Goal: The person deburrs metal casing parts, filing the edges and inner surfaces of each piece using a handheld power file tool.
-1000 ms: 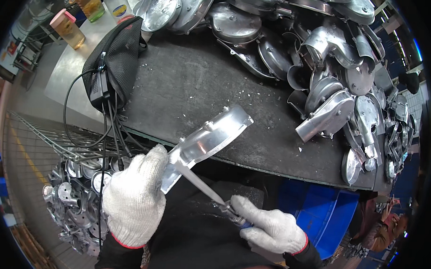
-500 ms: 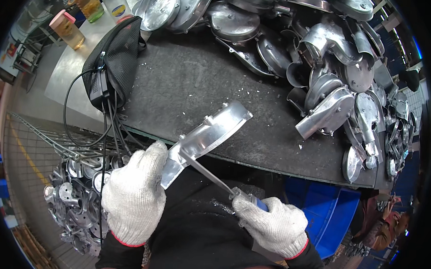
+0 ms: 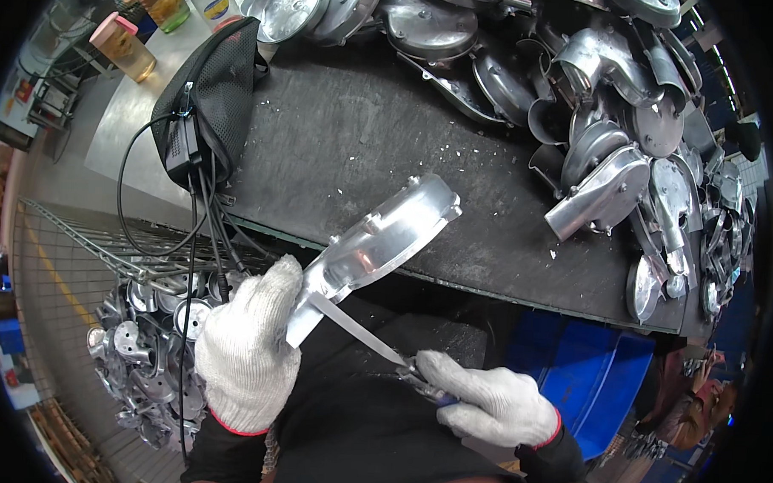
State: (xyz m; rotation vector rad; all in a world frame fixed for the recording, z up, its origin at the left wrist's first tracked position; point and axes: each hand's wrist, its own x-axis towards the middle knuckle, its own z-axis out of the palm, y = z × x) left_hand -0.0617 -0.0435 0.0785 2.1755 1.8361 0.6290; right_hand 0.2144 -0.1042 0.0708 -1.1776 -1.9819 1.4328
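Observation:
My left hand (image 3: 251,352), in a white knit glove with a red cuff, grips the near end of a shiny cast metal housing (image 3: 387,233). The housing tilts up and away to the right, its far end over the table edge. My right hand (image 3: 496,403), gloved alike, is closed round the handle of a flat metal file (image 3: 358,332). The file's tip lies against the housing's near end, close to my left thumb. Part of the handle is hidden by my right fingers.
Similar metal housings (image 3: 597,189) are heaped on the dark table (image 3: 322,128), back and right. A black mesh bag (image 3: 208,99) with cables lies at left, near bottles (image 3: 123,47). Metal parts (image 3: 148,352) fill a wire basket at lower left. A blue bin (image 3: 590,376) stands right.
The housing has turned in my left hand, showing more of its outer wall. The file has shifted toward the housing's near end, and my right hand has moved slightly right and down.

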